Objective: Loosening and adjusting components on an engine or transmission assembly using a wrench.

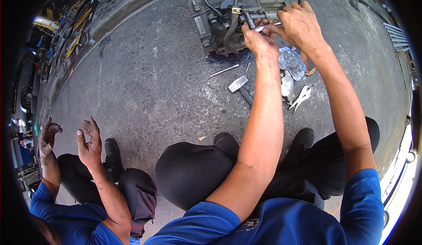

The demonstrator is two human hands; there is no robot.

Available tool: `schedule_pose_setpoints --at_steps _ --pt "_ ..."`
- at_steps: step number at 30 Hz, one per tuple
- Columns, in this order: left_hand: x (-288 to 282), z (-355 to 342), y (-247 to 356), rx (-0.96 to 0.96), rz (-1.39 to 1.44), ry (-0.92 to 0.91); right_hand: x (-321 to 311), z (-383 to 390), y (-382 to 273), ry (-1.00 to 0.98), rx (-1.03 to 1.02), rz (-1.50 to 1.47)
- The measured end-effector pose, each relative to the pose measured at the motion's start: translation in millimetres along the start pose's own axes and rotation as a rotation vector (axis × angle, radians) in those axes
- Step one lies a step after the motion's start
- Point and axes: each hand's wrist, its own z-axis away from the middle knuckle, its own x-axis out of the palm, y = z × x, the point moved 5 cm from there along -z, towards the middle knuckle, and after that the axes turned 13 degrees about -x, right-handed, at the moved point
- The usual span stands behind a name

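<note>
Metal wrench (pixel 260 28), shiny and slim, was at the near side of a grimy, angular housing (pixel 202 25); left hand (pixel 260 40) pinched it, right hand (pixel 301 26) curled round its end.

A scuffed grey floor (pixel 145 82) meets bright light (pixel 402 188) at right — apparently daylight.
</note>
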Motion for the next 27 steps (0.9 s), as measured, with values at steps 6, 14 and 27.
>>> schedule_pose_setpoints --at_steps 6,14,27 --pt "9 3 0 0.027 -0.023 -0.160 23 15 9 -0.076 0.087 -0.167" --pt "9 3 4 0.103 -0.089 -0.077 37 17 8 -0.141 0.104 -0.174" --pt "9 10 4 0.114 -0.100 -0.152 42 30 7 -0.099 0.222 -0.393"
